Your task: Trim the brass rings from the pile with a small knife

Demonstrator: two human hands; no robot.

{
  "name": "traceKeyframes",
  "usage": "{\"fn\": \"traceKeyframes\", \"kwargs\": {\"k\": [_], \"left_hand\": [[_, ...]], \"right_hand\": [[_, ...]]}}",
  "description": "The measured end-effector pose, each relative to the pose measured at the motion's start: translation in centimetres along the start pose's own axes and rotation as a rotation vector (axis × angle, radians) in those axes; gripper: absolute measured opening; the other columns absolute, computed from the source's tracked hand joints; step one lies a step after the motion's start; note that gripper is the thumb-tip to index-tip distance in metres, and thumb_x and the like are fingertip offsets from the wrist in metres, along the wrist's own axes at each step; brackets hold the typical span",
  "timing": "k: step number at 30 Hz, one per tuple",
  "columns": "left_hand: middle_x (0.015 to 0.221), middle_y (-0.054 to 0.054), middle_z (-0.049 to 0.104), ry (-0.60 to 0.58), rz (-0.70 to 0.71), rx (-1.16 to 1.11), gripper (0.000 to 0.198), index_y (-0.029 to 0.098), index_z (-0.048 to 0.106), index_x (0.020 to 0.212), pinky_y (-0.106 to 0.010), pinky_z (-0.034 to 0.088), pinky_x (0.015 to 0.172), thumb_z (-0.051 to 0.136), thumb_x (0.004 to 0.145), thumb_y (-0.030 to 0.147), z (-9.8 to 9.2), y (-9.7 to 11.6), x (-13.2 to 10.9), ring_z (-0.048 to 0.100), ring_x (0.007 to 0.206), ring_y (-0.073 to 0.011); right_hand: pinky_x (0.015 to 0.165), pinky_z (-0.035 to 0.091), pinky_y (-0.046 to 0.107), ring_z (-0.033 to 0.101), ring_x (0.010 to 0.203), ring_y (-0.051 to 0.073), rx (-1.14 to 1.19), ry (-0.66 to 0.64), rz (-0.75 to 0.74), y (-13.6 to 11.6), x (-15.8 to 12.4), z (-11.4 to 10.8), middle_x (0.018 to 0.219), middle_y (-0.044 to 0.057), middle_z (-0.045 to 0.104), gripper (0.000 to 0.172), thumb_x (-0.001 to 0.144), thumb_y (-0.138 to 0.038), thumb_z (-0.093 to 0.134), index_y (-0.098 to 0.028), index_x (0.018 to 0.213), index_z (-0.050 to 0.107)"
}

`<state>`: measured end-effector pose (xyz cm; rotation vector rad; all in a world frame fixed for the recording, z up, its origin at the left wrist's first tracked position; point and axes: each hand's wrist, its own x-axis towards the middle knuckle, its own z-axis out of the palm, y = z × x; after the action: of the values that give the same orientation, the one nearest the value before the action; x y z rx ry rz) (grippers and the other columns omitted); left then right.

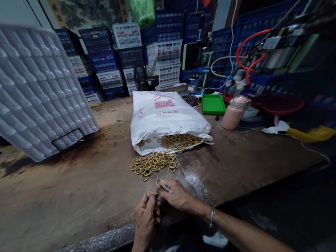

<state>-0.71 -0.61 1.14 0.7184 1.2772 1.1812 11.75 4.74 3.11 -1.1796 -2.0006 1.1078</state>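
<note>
My left hand (146, 217) and my right hand (175, 195) meet at the near edge of the worn table (56, 198), fingers pinched together. The right hand holds a thin silver tool (165, 188) and a brass ring (158, 181) sits at its fingertips. What the left hand's closed fingers hold is hidden. Just beyond the hands lies a pile of brass rings (153, 163), spilled from an open white sack (165, 116) lying on its side. A metal bracelet (212, 215) is on my right wrist.
A grey moulded tray (23, 83) leans at the left. A pink bottle (234, 113), green tray (213, 104), red bowl (281, 105) and yellow scoop (311, 135) sit at the right. Stacked blue and white crates (134, 56) line the back, with hoses and a machine (269, 46) at right.
</note>
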Motion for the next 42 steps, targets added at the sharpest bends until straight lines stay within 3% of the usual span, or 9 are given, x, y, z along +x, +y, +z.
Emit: {"fn": "traceKeyframes", "kwargs": {"k": [5, 17, 25, 29, 34, 42], "left_hand": [[0.051, 0.006, 0.047, -0.003, 0.019, 0.072, 0.032, 0.017, 0.051, 0.07, -0.015, 0.03, 0.033, 0.053, 0.072, 0.049, 0.2, 0.1, -0.2, 0.038, 0.036, -0.0043], [0.058, 0.006, 0.05, -0.055, -0.049, -0.119, 0.029, 0.018, 0.047, 0.077, -0.012, 0.027, 0.033, 0.058, 0.071, 0.045, 0.2, 0.0, -0.3, 0.038, 0.038, -0.0026], [0.058, 0.006, 0.05, -0.091, -0.08, -0.134, 0.031, 0.017, 0.047, 0.072, -0.013, 0.027, 0.033, 0.058, 0.07, 0.046, 0.3, 0.6, -0.6, 0.039, 0.038, -0.0028], [0.058, 0.006, 0.051, -0.032, -0.071, -0.144, 0.031, 0.018, 0.047, 0.072, -0.013, 0.027, 0.032, 0.06, 0.069, 0.046, 0.4, 0.5, -0.5, 0.039, 0.038, -0.0031], [0.056, 0.007, 0.049, -0.014, -0.035, -0.117, 0.03, 0.018, 0.047, 0.074, -0.013, 0.029, 0.033, 0.058, 0.07, 0.046, 0.1, -0.2, -0.2, 0.039, 0.038, -0.0034], [0.052, 0.008, 0.048, -0.009, -0.023, -0.026, 0.031, 0.019, 0.048, 0.073, -0.014, 0.031, 0.033, 0.056, 0.07, 0.049, 0.0, 0.0, -0.3, 0.039, 0.037, -0.0044]], "right_hand": [[0.05, 0.027, 0.018, 0.036, 0.054, 0.007, 0.073, -0.007, 0.059, 0.2, 0.1, 0.3, 0.056, -0.006, 0.042, 0.016, 0.077, -0.026, 0.048, -0.017, 0.063, 0.046], [0.049, 0.028, 0.018, 0.038, 0.052, 0.008, 0.188, -0.05, 0.163, 0.0, 0.4, 0.0, 0.055, -0.005, 0.044, 0.016, 0.078, -0.026, 0.041, -0.017, 0.067, 0.049], [0.052, 0.03, 0.018, 0.041, 0.054, 0.008, 0.054, -0.049, 0.04, -0.2, 0.4, 0.0, 0.057, -0.004, 0.048, 0.022, 0.084, -0.027, 0.038, -0.017, 0.068, 0.05], [0.055, 0.029, 0.02, 0.044, 0.057, 0.01, -0.191, 0.032, 0.036, 1.1, 0.3, 0.0, 0.062, -0.002, 0.052, 0.017, 0.082, -0.019, 0.037, -0.018, 0.074, 0.052], [0.056, 0.027, 0.022, 0.046, 0.059, 0.012, -0.465, -0.104, -0.08, 1.7, -0.9, 0.2, 0.066, 0.0, 0.055, 0.023, 0.065, -0.008, 0.041, -0.018, 0.082, 0.052], [0.057, 0.027, 0.024, 0.05, 0.064, 0.015, -0.57, -0.154, -0.089, 0.6, -1.1, 0.3, 0.074, 0.004, 0.06, 0.028, 0.063, -0.009, 0.038, -0.018, 0.087, 0.051]]}}
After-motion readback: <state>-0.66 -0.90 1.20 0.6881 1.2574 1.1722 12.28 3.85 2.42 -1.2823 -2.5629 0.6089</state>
